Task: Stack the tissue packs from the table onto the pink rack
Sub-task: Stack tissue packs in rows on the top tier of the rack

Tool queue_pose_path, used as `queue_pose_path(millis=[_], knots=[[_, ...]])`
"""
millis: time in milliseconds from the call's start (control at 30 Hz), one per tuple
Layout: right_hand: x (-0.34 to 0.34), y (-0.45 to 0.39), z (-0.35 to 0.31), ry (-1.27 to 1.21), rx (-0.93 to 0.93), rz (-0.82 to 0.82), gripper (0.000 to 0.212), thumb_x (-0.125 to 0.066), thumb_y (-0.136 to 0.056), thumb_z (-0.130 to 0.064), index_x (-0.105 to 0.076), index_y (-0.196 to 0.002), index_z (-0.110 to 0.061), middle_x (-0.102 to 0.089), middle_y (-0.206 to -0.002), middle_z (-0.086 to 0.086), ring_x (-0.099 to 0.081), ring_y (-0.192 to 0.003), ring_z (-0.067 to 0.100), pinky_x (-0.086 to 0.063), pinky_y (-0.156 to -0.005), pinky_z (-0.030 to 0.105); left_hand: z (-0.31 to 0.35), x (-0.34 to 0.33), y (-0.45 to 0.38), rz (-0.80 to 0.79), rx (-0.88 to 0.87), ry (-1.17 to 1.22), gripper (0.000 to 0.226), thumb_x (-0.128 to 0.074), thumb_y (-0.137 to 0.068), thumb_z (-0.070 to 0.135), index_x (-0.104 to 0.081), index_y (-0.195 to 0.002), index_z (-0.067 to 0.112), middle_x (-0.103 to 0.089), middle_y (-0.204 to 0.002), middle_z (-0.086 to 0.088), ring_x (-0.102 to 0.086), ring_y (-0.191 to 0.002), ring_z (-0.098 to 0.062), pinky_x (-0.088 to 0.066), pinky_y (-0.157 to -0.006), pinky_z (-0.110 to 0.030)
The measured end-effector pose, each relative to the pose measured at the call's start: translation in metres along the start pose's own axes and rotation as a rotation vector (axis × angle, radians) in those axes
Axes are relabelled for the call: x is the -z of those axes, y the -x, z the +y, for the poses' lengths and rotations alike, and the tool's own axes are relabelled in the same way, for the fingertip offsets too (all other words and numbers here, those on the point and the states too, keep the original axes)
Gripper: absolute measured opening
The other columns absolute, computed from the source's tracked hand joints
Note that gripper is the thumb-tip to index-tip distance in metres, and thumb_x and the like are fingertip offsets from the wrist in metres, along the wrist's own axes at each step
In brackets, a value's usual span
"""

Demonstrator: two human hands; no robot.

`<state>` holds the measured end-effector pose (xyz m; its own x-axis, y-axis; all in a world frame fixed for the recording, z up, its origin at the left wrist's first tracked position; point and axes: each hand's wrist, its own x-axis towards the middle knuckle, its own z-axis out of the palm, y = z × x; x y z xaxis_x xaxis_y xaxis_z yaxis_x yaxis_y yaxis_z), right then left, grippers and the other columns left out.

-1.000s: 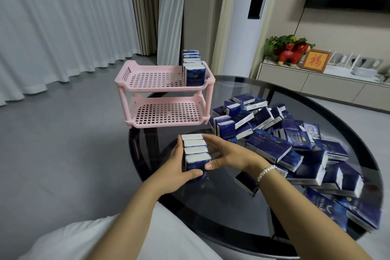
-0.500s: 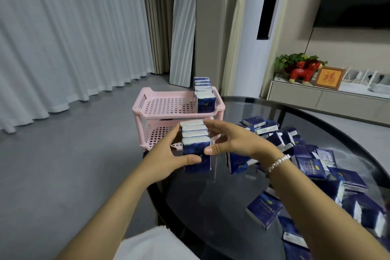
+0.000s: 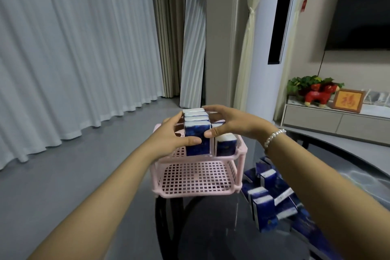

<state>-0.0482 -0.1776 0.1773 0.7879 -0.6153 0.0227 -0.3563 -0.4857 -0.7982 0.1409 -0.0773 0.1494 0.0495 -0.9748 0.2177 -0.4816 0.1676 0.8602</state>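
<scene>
A row of several dark blue tissue packs [image 3: 198, 133] stands upright between both my hands over the top shelf of the pink rack [image 3: 198, 193]. My left hand [image 3: 173, 133] presses the row's left side and near end. My right hand [image 3: 230, 123] clamps its right side and far end. Whether the row's base touches the shelf is hidden by the rack's front rim. Another row of tissue packs [image 3: 226, 143] stands on the same shelf just to the right. The rack's lower shelf holds nothing. More loose tissue packs [image 3: 268, 200] lie on the table at the lower right.
The rack stands at the far left edge of a round dark glass table [image 3: 221, 228]. Grey floor and white curtains [image 3: 73, 48] lie beyond on the left. A low cabinet [image 3: 337, 120] with a red figurine and a framed picture sits at the right.
Both hands lifted the row of packs off the table and carried it forward and up to the rack's top shelf, beside the row standing there. The camera view tilted upward.
</scene>
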Motion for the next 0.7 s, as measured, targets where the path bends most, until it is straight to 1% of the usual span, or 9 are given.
queue_pose_path(millis=[67, 133, 233, 333, 367, 467, 600, 667, 700], knots=[[0.007, -0.023, 0.006, -0.025, -0.017, -0.006, 0.079, -0.083, -0.067, -0.028, -0.039, -0.133, -0.028, -0.051, -0.138, -0.004, -0.039, -0.133, 0.015, -0.027, -0.114, 0.043, -0.013, 0.005, -0.025, -0.014, 0.036, 0.001, 0.093, -0.086, -0.044, 0.053, -0.046, -0.128, 0.049, -0.049, -0.138, 0.006, -0.055, -0.120, -0.011, -0.046, -0.102, -0.041], [0.012, -0.041, 0.012, 0.033, -0.044, -0.002, 0.073, -0.080, -0.072, -0.020, -0.040, -0.132, -0.026, -0.044, -0.142, -0.002, -0.035, -0.134, 0.015, -0.026, -0.115, 0.040, -0.025, 0.005, -0.044, -0.031, 0.074, 0.008, 0.092, -0.086, -0.045, 0.047, -0.046, -0.128, 0.046, -0.048, -0.138, 0.003, -0.056, -0.119, -0.013, -0.046, -0.103, -0.042], [0.019, -0.058, 0.022, 0.144, -0.114, 0.027, 0.075, -0.080, -0.071, -0.027, -0.040, -0.135, -0.030, -0.038, -0.145, -0.001, -0.035, -0.135, 0.022, -0.028, -0.113, 0.044, -0.036, -0.003, -0.063, -0.056, 0.112, 0.076, 0.076, -0.083, -0.068, 0.020, -0.043, -0.131, 0.036, -0.053, -0.132, 0.004, -0.055, -0.115, -0.010, -0.047, -0.099, -0.030], [0.022, -0.071, 0.032, 0.235, -0.191, 0.051, 0.078, -0.078, -0.071, -0.030, -0.038, -0.138, -0.034, -0.016, -0.156, -0.002, -0.020, -0.142, 0.026, -0.020, -0.115, 0.048, -0.048, -0.012, -0.078, -0.094, 0.137, 0.128, 0.066, -0.071, -0.079, -0.001, -0.039, -0.125, 0.034, -0.057, -0.118, 0.009, -0.056, -0.102, -0.004, -0.049, -0.075, -0.011], [0.022, -0.075, 0.037, 0.307, -0.216, 0.060, 0.078, -0.078, -0.071, -0.034, -0.037, -0.138, -0.035, -0.008, -0.158, -0.005, -0.013, -0.143, 0.027, -0.017, -0.116, 0.051, -0.052, -0.016, -0.082, -0.106, 0.149, 0.134, 0.066, -0.070, -0.079, -0.002, -0.039, -0.126, 0.032, -0.058, -0.116, 0.009, -0.057, -0.099, -0.003, -0.049, -0.072, -0.010], [0.022, -0.083, 0.047, 0.434, -0.270, 0.064, 0.077, -0.075, -0.071, -0.042, -0.038, -0.138, -0.035, 0.002, -0.158, -0.009, -0.003, -0.145, 0.028, -0.013, -0.115, 0.055, -0.061, -0.024, -0.093, -0.125, 0.178, 0.147, 0.060, -0.068, -0.081, -0.004, -0.040, -0.124, 0.027, -0.059, -0.105, 0.015, -0.058, -0.097, -0.003, -0.049, -0.079, -0.014], [0.020, -0.086, 0.054, 0.470, -0.305, 0.067, 0.083, -0.072, -0.073, -0.045, -0.030, -0.144, -0.031, 0.001, -0.159, -0.009, -0.002, -0.145, 0.027, -0.011, -0.117, 0.052, -0.066, -0.031, -0.096, -0.109, 0.188, 0.142, 0.063, -0.068, -0.082, -0.003, -0.035, -0.122, 0.033, -0.056, -0.115, 0.012, -0.055, -0.101, -0.004, -0.048, -0.076, -0.011], [0.019, -0.085, 0.055, 0.550, -0.297, 0.063, 0.086, -0.069, -0.076, -0.046, -0.024, -0.147, -0.029, -0.001, -0.159, -0.008, -0.002, -0.145, 0.027, -0.012, -0.117, 0.049, -0.069, -0.033, -0.096, -0.108, 0.182, 0.069, 0.073, -0.071, -0.081, 0.004, -0.031, -0.136, 0.032, -0.050, -0.131, 0.007, -0.054, -0.104, -0.003, -0.046, -0.078, -0.011], [0.018, -0.084, 0.055, 0.557, -0.280, 0.063, 0.087, -0.068, -0.077, -0.047, -0.021, -0.147, -0.029, -0.003, -0.159, -0.009, -0.002, -0.145, 0.026, -0.012, -0.117, 0.048, -0.070, -0.033, -0.096, -0.108, 0.178, 0.018, 0.084, -0.072, -0.081, 0.009, -0.022, -0.146, 0.028, -0.044, -0.139, 0.007, -0.053, -0.107, -0.003, -0.045, -0.082, -0.012]])
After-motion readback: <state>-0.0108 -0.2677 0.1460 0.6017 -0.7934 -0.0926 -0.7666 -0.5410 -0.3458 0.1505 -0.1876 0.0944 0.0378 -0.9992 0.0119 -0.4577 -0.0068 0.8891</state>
